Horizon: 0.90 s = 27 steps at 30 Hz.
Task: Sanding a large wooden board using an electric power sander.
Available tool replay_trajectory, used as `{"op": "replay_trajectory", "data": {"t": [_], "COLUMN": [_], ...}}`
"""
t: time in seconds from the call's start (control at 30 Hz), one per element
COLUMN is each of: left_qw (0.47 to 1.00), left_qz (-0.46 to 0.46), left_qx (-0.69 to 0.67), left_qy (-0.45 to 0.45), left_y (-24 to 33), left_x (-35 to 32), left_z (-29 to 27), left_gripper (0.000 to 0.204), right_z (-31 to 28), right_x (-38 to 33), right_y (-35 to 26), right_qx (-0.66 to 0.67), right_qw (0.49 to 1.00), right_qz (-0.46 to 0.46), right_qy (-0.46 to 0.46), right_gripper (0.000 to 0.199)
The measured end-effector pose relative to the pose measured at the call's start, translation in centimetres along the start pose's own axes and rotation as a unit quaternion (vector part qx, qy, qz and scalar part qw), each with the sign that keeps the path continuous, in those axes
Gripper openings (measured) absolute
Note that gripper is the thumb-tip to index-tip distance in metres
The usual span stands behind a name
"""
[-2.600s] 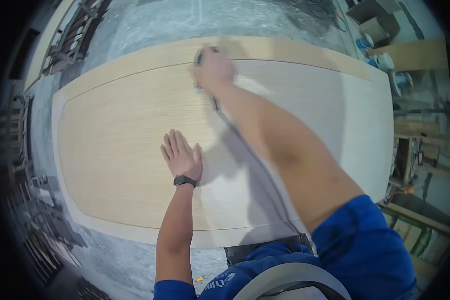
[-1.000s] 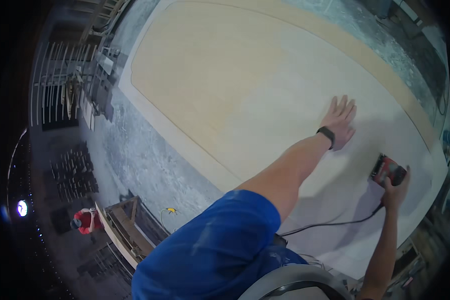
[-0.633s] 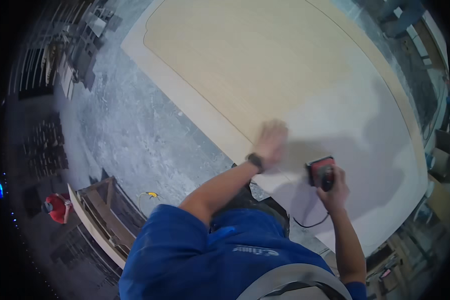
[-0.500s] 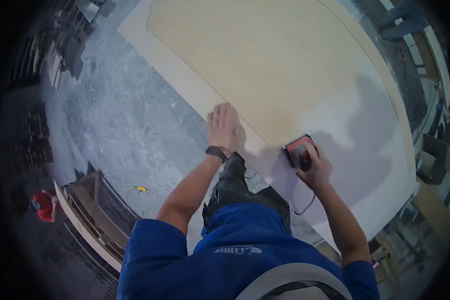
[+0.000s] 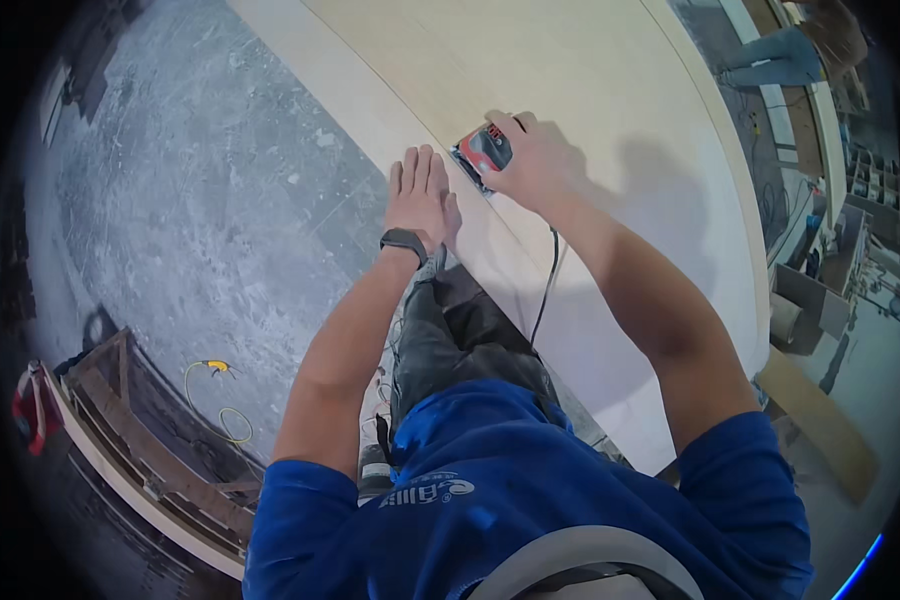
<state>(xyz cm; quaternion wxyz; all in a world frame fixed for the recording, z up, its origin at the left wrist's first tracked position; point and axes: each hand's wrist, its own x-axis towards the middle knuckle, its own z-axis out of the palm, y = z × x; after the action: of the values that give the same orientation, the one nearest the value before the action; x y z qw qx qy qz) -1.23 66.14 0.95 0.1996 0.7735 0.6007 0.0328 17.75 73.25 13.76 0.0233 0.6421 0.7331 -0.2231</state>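
My right hand (image 5: 526,172) is wrapped round a red and black electric sander (image 5: 484,152), which rests on a large pale wooden panel (image 5: 580,90). A dark cord (image 5: 548,290) trails from the sander back toward my body. One edge of the sander lies close to the dark line that runs lengthwise near the panel's left side. Left of that line, my left hand (image 5: 419,200) lies flat on the pale border strip, its fingers stretched out and holding nothing. A dark watch (image 5: 403,240) is on that wrist.
Grey, dusty floor (image 5: 220,190) stretches left of the panel. A yellow cable with a yellow end (image 5: 216,366) lies there, near a wooden frame (image 5: 140,420). At the upper right stands another person (image 5: 785,58). Boxes (image 5: 805,300) and a curved board (image 5: 820,410) lie at right.
The sander in my right hand has moved forward and left across the panel, up to the lengthwise line. My left hand has shifted slightly forward, still flat on the border strip.
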Motion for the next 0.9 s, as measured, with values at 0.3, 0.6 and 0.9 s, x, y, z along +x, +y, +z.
{"op": "replay_trajectory", "data": {"t": [0.3, 0.6, 0.9], "left_qw": [0.994, 0.991, 0.994], "left_qz": [0.025, 0.032, 0.082], "left_qx": [0.1, 0.085, 0.013], "left_qy": [-0.037, -0.093, -0.067], "left_y": [1.3, 3.0, -4.2], "left_x": [1.1, -0.7, 2.0], "left_z": [-0.9, 0.1, -4.6], "left_gripper": [0.064, 0.063, 0.07], "right_z": [3.4, 4.3, 0.3], "right_x": [-14.7, -28.3, -11.1], "right_y": [11.0, 18.4, 6.9], "right_qx": [0.065, 0.05, 0.049], "right_qw": [0.997, 0.998, 0.998], "right_qz": [-0.032, -0.037, -0.043], "right_qy": [0.026, 0.019, 0.027], "right_gripper": [0.075, 0.074, 0.069]}}
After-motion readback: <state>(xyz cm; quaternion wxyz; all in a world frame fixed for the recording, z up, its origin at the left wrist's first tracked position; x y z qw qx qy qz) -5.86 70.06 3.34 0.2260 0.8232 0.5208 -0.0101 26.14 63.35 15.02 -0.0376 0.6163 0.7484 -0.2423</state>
